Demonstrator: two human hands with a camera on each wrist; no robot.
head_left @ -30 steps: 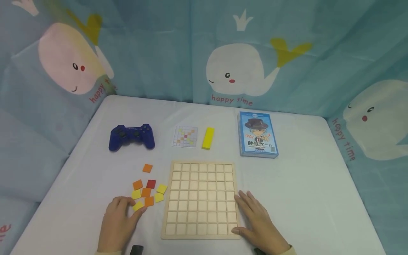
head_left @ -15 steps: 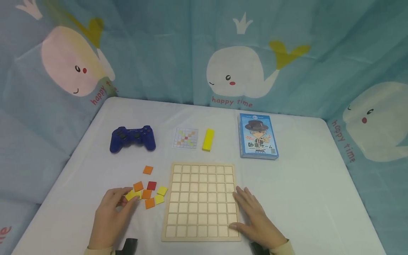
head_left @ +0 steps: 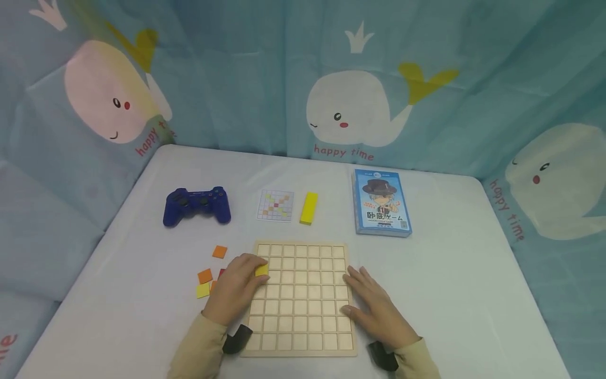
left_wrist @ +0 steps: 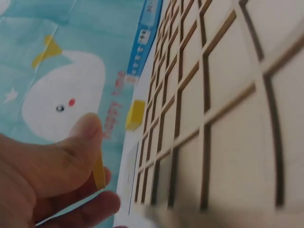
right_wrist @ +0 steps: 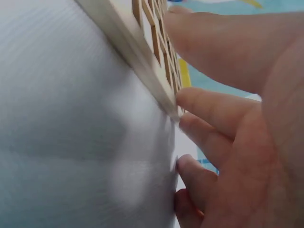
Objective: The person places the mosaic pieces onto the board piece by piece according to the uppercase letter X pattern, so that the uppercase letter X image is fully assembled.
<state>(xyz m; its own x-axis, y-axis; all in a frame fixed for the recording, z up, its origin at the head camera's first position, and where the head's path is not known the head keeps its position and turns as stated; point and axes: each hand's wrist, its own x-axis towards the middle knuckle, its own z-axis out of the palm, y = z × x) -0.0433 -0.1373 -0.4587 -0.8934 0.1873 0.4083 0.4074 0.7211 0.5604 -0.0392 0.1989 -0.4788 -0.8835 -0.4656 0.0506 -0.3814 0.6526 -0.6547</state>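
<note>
Now a yellow tile (head_left: pixel 261 270) is pinched between the thumb and fingers of the left hand (head_left: pixel 236 288), the grip narrowed to the tile's width; half a second ago it was held beside the loose tiles, and it has since been carried rightward to the left column of the wooden grid board (head_left: pixel 307 292). Whether the board is touched by the tile cannot be told; in the left wrist view it is seen nearly edge-on. Another yellow tile (head_left: pixel 202 290), overlapped by the hand earlier, is now uncovered, while the red tile (head_left: pixel 221 272) is partly hidden and some other loose tiles are covered by the hand. Nothing is held by the right hand (head_left: pixel 379 310): its fingers are extended and slightly spread at the board's right edge, and it has been shifted a little farther up that edge. The blue controller (head_left: pixel 196 205), patterned card (head_left: pixel 275 206), yellow block (head_left: pixel 309 208) and blue box (head_left: pixel 381 203) are left in place.
</note>
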